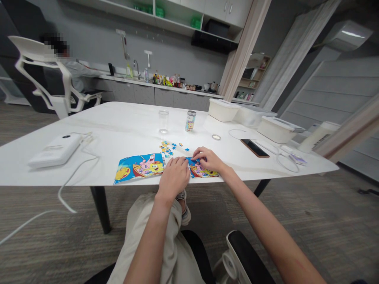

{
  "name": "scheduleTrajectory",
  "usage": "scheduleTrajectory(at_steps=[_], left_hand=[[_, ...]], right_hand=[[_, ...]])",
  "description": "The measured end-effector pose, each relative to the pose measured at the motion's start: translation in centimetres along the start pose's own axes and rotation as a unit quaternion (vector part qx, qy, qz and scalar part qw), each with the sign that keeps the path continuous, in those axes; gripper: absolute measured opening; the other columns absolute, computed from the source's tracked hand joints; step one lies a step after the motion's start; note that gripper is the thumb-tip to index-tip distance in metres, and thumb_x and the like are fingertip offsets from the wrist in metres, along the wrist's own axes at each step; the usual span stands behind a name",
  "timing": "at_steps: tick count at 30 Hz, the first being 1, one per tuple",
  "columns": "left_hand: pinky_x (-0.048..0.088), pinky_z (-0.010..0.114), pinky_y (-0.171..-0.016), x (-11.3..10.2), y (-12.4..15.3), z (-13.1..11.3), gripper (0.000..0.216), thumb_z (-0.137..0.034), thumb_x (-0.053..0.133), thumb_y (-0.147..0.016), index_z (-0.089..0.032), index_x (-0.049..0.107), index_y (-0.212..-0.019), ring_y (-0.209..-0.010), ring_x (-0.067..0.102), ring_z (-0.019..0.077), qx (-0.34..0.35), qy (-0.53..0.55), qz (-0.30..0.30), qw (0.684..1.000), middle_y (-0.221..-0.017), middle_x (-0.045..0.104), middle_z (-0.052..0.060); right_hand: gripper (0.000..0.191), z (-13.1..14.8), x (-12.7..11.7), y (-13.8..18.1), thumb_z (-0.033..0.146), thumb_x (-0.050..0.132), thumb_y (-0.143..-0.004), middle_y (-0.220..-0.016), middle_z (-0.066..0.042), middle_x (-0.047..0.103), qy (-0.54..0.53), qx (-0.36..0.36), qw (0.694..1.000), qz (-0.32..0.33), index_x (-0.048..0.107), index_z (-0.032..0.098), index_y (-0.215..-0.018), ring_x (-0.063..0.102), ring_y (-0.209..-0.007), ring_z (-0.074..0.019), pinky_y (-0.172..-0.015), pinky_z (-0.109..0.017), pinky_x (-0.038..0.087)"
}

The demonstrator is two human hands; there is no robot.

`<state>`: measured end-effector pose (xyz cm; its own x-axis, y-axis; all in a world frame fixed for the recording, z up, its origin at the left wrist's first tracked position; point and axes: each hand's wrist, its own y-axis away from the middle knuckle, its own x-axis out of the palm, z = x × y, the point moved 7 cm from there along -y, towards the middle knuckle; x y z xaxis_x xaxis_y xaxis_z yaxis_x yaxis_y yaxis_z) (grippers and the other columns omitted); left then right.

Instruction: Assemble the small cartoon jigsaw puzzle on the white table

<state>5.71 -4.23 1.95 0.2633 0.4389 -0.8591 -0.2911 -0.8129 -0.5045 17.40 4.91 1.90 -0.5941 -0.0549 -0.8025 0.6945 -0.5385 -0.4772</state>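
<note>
A cartoon picture sheet (139, 167) lies at the near edge of the white table (124, 126). Beside it on the right lies a partly built jigsaw puzzle (204, 170) with the same blue and yellow picture. My left hand (174, 176) rests on the table edge between the two, fingers curled loosely down, and what is under them is hidden. My right hand (207, 157) lies on top of the puzzle, fingers bent and pressing on the pieces. Several loose puzzle pieces (170, 148) are scattered just behind the hands.
A clear cup (163, 121) and a small printed tube (190, 120) stand mid-table. A phone (254, 148), a ring-shaped lid (216, 137), cables and white lidded boxes (222, 109) lie right. A white power pack (56, 150) with cable lies left. A person sits far left behind a white chair (44, 75).
</note>
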Motion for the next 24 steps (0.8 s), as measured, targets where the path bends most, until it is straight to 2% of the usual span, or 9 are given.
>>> scheduleTrajectory(at_steps=[8, 10, 13, 15, 17, 20, 24], left_hand=[[0.04, 0.041, -0.104, -0.1, 0.2, 0.1, 0.028, -0.018, 0.04, -0.094, -0.016, 0.059, -0.114, -0.111, 0.057, 0.0233, -0.008, 0.012, -0.019, 1.0, -0.121, 0.063, 0.01], [0.042, 0.04, -0.101, -0.3, 0.3, 0.6, 0.025, -0.019, 0.042, -0.093, -0.016, 0.059, -0.111, -0.109, 0.057, 0.0237, -0.046, 0.022, -0.035, 0.998, -0.118, 0.063, 0.011], [0.047, 0.038, -0.09, -1.0, 0.8, 1.8, 0.02, -0.018, 0.042, -0.092, -0.016, 0.059, -0.104, -0.099, 0.06, 0.0247, -0.144, 0.031, -0.074, 0.986, -0.105, 0.064, 0.011], [0.048, 0.038, -0.084, -1.5, 1.1, 2.2, 0.018, -0.017, 0.041, -0.091, -0.016, 0.058, -0.098, -0.093, 0.06, 0.025, -0.188, 0.032, -0.099, 0.977, -0.098, 0.064, 0.011], [0.047, 0.038, -0.081, -1.7, 1.2, 2.3, 0.017, -0.017, 0.042, -0.091, -0.017, 0.058, -0.095, -0.09, 0.06, 0.0252, -0.198, 0.027, -0.11, 0.974, -0.095, 0.064, 0.01], [0.047, 0.038, -0.08, -1.6, 1.2, 2.2, 0.015, -0.017, 0.044, -0.09, -0.017, 0.058, -0.095, -0.09, 0.061, 0.0255, -0.192, 0.02, -0.104, 0.976, -0.093, 0.065, 0.009], [0.046, 0.037, -0.081, -1.4, 1.3, 2.3, 0.013, -0.018, 0.046, -0.089, -0.018, 0.057, -0.096, -0.09, 0.061, 0.0249, -0.189, 0.028, -0.102, 0.976, -0.094, 0.065, 0.009]], right_hand=[[0.046, 0.0, 0.1, 0.1, 0.0, 0.045, -0.063, -0.099, -0.006, 0.065, -0.011, 0.001, 1.0, 0.002, 0.074, 0.02, -0.091, 0.059, -0.096, -0.02, -0.091, -0.036, 0.048], [0.048, -0.5, -0.4, -0.1, -0.001, 0.043, -0.065, -0.103, -0.007, 0.063, -0.013, 0.026, 0.999, -0.026, 0.072, 0.018, -0.099, 0.059, -0.098, -0.0194, -0.091, -0.035, 0.048], [0.045, -1.9, -0.8, -1.2, 0.0, 0.045, -0.073, -0.106, -0.009, 0.062, 0.011, 0.101, 0.993, -0.052, 0.069, 0.016, -0.108, 0.06, -0.09, -0.0167, -0.089, -0.032, 0.048], [0.035, -2.8, -0.3, -2.4, 0.005, 0.05, -0.08, -0.103, -0.009, 0.063, 0.038, 0.154, 0.987, -0.024, 0.07, 0.015, -0.107, 0.06, -0.083, -0.0149, -0.087, -0.031, 0.048], [0.022, -3.6, 0.5, -3.7, 0.015, 0.058, -0.084, -0.099, -0.009, 0.065, 0.057, 0.197, 0.978, 0.02, 0.073, 0.015, -0.1, 0.06, -0.078, -0.0145, -0.085, -0.03, 0.048], [0.016, -4.0, 1.3, -5.4, 0.023, 0.071, -0.079, -0.094, -0.008, 0.067, 0.068, 0.224, 0.971, 0.048, 0.076, 0.015, -0.091, 0.061, -0.079, -0.0154, -0.082, -0.029, 0.048], [0.008, -4.5, 2.4, -6.2, 0.019, 0.074, -0.074, -0.084, -0.006, 0.071, 0.017, 0.246, 0.967, 0.067, 0.075, 0.015, -0.08, 0.062, -0.075, -0.0144, -0.075, -0.026, 0.048]])
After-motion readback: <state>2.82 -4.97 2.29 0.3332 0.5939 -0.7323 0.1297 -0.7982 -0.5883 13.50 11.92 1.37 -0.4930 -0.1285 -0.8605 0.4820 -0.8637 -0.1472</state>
